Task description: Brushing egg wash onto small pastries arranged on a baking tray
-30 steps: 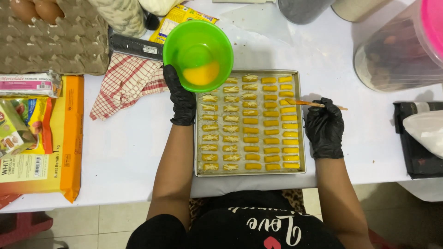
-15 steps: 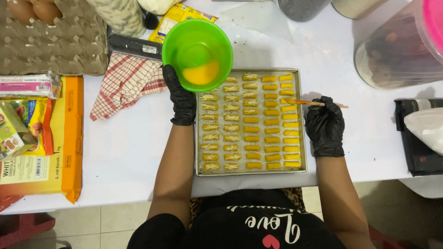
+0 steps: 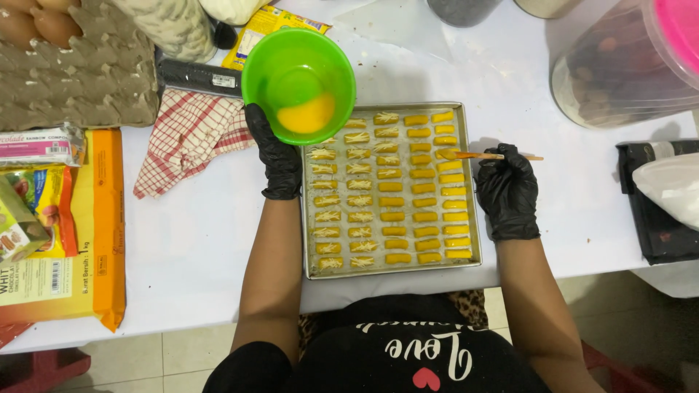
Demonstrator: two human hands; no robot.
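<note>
Holding a green bowl (image 3: 298,84) of yellow liquid over the tray's (image 3: 392,271) far-left corner, the left hand (image 3: 274,156) grips its rim. Pastry rows (image 3: 393,188) fill the tray. At its right edge, right hand (image 3: 507,191) fingers pinch a brush (image 3: 489,156), tip touching a far-right pastry.

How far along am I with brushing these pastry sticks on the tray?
The two right-hand columns on the baking tray look glossy yellow, apparently glazed. In hand: the right hand holds a small brush at the right-hand column, and the left hand holds the green bowl of yellow egg wash. The left columns carry shredded topping; whether they need brushing is unclear.
</note>
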